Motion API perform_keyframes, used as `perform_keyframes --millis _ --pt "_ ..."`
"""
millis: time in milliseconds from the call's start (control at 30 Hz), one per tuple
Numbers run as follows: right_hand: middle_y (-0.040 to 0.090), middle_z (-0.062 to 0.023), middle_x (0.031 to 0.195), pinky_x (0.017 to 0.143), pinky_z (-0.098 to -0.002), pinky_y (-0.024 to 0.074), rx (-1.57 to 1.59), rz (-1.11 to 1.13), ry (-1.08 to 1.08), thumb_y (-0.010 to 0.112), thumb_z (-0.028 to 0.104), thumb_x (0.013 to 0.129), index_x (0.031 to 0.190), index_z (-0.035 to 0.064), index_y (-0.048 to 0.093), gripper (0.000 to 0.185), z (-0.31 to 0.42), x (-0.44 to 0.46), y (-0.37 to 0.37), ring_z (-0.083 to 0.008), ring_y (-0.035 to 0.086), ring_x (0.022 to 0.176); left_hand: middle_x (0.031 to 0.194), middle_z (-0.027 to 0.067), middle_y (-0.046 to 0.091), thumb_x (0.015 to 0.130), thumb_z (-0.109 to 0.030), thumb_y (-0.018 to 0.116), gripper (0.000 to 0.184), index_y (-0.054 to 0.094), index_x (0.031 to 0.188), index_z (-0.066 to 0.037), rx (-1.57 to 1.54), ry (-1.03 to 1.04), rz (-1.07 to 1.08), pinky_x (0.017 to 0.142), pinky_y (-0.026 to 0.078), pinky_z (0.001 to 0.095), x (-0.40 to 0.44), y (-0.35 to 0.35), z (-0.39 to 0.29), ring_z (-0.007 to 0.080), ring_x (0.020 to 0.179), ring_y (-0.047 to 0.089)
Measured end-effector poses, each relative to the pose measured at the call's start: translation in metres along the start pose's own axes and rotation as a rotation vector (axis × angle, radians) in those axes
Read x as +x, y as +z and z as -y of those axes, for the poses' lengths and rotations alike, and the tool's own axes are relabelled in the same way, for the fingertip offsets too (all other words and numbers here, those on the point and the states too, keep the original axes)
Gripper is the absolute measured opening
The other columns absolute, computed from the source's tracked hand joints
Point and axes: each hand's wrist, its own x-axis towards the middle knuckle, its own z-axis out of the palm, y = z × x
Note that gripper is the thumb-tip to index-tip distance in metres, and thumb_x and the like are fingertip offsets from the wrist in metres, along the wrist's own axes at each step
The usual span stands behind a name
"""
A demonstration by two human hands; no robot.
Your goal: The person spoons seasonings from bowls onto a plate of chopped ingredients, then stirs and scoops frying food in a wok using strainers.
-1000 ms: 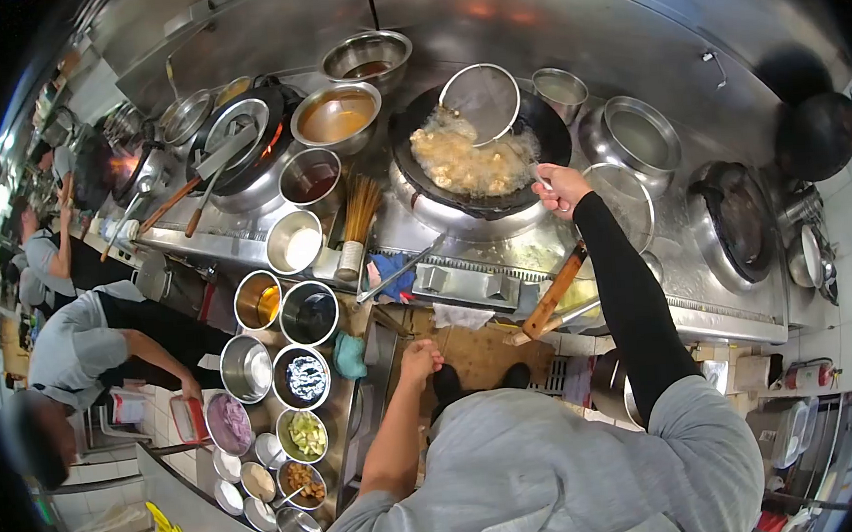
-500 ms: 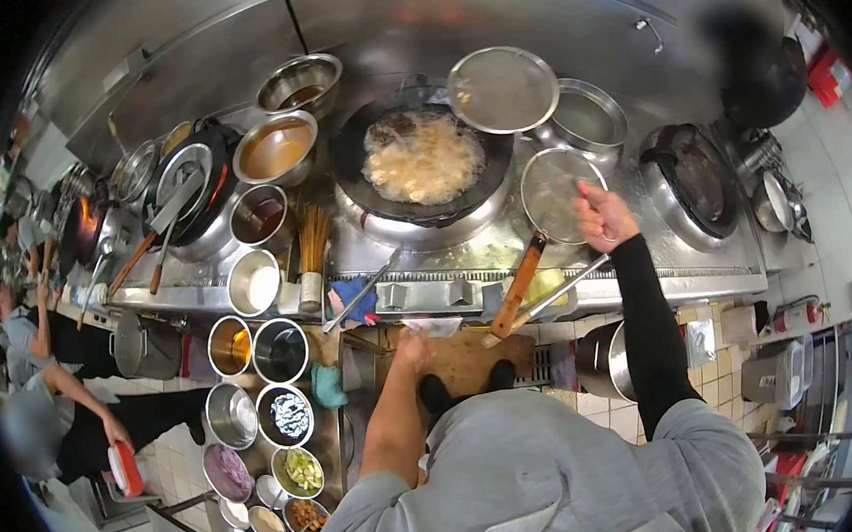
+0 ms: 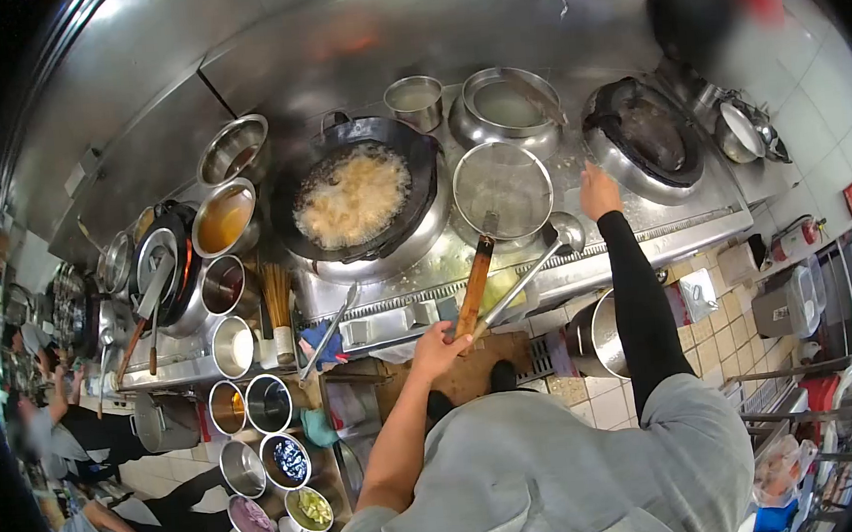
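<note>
Head view — left hand (image 3: pixel 438 352) on strainer handle (image 3: pixel 476 287), earlier apart

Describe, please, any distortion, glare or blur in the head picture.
Head view: wide-angle distortion bows the shiny grey steel wall; head view: reddish glare marks that wall; head view: the round black wok at upper right looks blurred.
</note>
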Motion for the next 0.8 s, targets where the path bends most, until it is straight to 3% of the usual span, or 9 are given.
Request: perform_keyframes --millis 100,200,300,333,433,533,633,733,800 --pt "0.065 -0.0274 0.114 0.087 -0.0545 0.0493 0.120 0.004 0.180 0.042 0.023 0.100 0.133 0.0040 0.053 0.039 0.023 -0.027 -0.008 -0.0462 0.064 0.099 0.095 0.0161 0.070 0.076 -0.050 0.078 0.070 0.062 0.118 0.003 0.073 -0.101 0.174 0.068 0.054 0.0374 0.011 -0.020 -0.033 0.0284 0.078 0.069" --pt "0.065 -0.0290 0.112 0.088 -0.0546 0.0490 0.087 0.031 0.195 0.044 0.022 0.100 0.134 0.0021 0.053 0.041 -0.005 -0.032 0.021 -0.0480 0.063 0.099 0.078 0.0106 0.065 0.086 -0.030 0.071 0.034 0.063 0.102 -0.001 -0.968 -0.527 0.223 0.051 0.049 0.0315 0.015 -0.019 -0.051 0.0226 0.059 0.062" --pt "0.065 -0.0302 0.110 0.087 -0.0524 0.0493 0.143 -0.023 0.139 0.045 0.021 0.100 0.131 -0.0010 0.056 0.040 -0.018 -0.027 0.019 -0.0482 0.063 0.101 0.077 0.0068 0.055 0.094 -0.014 0.059 0.015 0.057 0.106 -0.005 -1.451 -0.413 0.764 0.044 0.036 0.0225 0.040 -0.008 -0.032 0.0115 0.053 0.049" --pt "0.065 -0.0307 0.109 0.087 -0.0514 0.0495 0.185 -0.059 0.113 0.045 0.021 0.100 0.130 -0.0021 0.057 0.040 -0.014 -0.030 0.011 -0.0482 0.063 0.101 0.076 0.0035 0.047 0.095 -0.005 0.053 0.016 0.051 0.111 -0.008 -1.365 -0.435 0.555 0.041 0.027 0.0216 0.011 -0.021 -0.090 0.0062 0.051 0.036" --pt "0.070 -0.0232 0.091 0.072 -0.0424 0.0520 0.482 -0.114 0.049 0.047 0.020 0.101 0.127 -0.0052 0.059 0.038 0.025 -0.036 -0.029 -0.0355 0.070 0.081 0.077 0.0035 0.049 0.097 -0.004 0.053 0.020 0.048 0.115 -0.009 -1.195 -0.363 0.395 0.041 0.028 0.0212 -0.032 -0.037 -0.134 0.0061 0.051 0.037" --pt "0.062 -0.0095 0.072 0.058 -0.0317 0.0469 0.751 0.029 0.217 0.048 0.019 0.102 0.128 -0.0047 0.058 0.036 0.090 -0.043 -0.080 -0.0160 0.060 0.062 0.075 0.0022 0.048 0.097 -0.004 0.052 0.023 0.047 0.117 -0.013 -1.225 -0.258 0.278 0.040 0.027 0.0210 -0.087 -0.085 -0.144 0.0063 0.050 0.037" --pt "0.049 -0.0006 0.066 0.051 -0.0249 0.0413 0.876 0.020 0.166 0.048 0.019 0.103 0.128 -0.0041 0.058 0.035 0.137 -0.053 -0.084 -0.0051 0.046 0.057 0.073 0.0010 0.047 0.095 -0.001 0.051 0.028 0.048 0.118 -0.016 -1.232 -0.172 0.068 0.039 0.027 0.0210 -0.128 -0.128 -0.138 0.0057 0.049 0.036" --pt "0.065 -0.0171 0.080 0.064 -0.0372 0.0495 0.770 0.129 0.024 0.049 0.017 0.101 0.127 -0.0032 0.057 0.034 0.156 -0.053 -0.038 -0.0256 0.062 0.068 0.074 -0.0002 0.049 0.093 -0.001 0.048 0.036 0.047 0.125 -0.017 -1.035 -0.088 -0.191 0.039 0.028 0.0204 -0.151 -0.164 -0.146 0.0045 0.048 0.036" --pt "0.067 -0.0243 0.090 0.073 -0.0441 0.0509 0.669 0.112 -0.111 0.049 0.018 0.100 0.125 -0.0032 0.058 0.034 0.177 -0.052 -0.001 -0.0358 0.065 0.078 0.078 0.0024 0.052 0.093 -0.002 0.047 0.040 0.047 0.132 -0.012 -0.555 0.026 -0.443 0.045 0.034 0.0232 -0.137 -0.173 -0.110 0.0084 0.053 0.043"
